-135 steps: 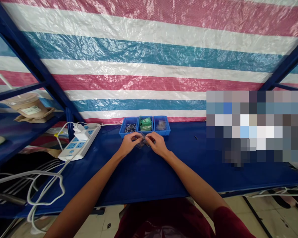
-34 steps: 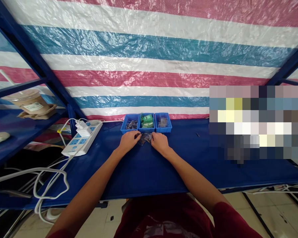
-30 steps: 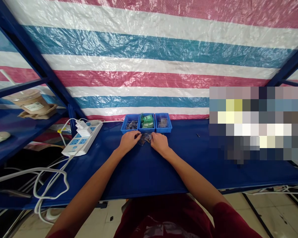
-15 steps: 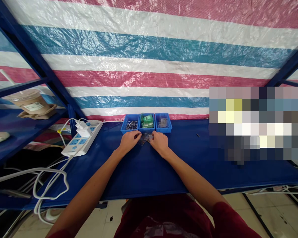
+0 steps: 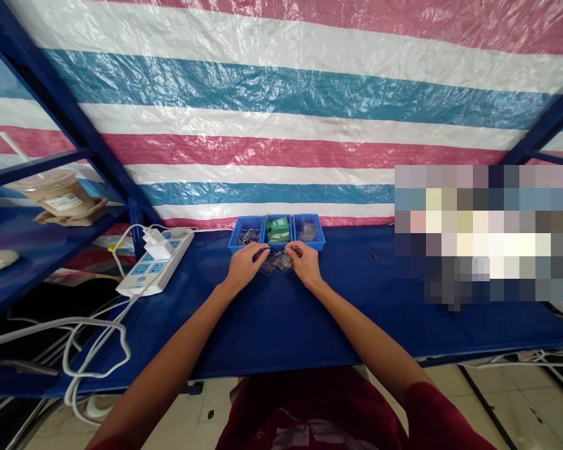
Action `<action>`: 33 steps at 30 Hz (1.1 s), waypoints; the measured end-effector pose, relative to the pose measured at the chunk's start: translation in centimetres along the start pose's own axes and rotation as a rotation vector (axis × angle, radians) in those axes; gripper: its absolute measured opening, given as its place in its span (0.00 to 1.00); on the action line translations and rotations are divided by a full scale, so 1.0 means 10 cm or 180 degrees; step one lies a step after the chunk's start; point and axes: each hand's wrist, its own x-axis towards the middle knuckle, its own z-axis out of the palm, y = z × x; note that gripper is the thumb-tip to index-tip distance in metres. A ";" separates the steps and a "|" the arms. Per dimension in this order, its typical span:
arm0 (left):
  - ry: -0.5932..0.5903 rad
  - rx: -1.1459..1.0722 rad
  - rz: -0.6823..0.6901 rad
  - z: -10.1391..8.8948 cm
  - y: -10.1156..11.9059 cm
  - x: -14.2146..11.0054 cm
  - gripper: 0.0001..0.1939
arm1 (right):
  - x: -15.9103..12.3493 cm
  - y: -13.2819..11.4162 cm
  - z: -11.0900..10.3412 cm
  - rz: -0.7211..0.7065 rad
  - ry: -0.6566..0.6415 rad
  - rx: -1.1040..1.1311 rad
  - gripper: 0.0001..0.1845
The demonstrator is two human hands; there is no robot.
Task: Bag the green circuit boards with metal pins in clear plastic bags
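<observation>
My left hand (image 5: 247,265) is closed in a pinch just in front of the blue bins, thumb and fingertips together. My right hand (image 5: 304,265) is pinched the same way, a short gap to the right. What sits between the fingertips is too small to make out. Below and between both hands, small clear plastic bags (image 5: 276,262) lie on the blue table. Behind them stand three blue bins: the left bin (image 5: 233,242) holds dark, thin metal pieces, the middle bin (image 5: 278,245) green packets, the right bin (image 5: 316,246) clear bags.
A white power strip (image 5: 141,281) with plugged-in adapters and loose cables stands at the left. One small dark piece (image 5: 374,255) lies to the right. A drink cup (image 5: 56,190) sits on the left shelf. Striped sheeting (image 5: 281,150) hangs behind. The far right is blurred out.
My right hand has shifted slightly right and up, its fingers more curled, showing more of the small plastic bags. My left hand has barely moved.
</observation>
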 end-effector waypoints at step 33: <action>0.0059 -0.1078 -0.0334 0.01 0.09 -0.01 0.19 | -0.05 -0.03 0.04 0.0118 -0.0108 0.0394 0.15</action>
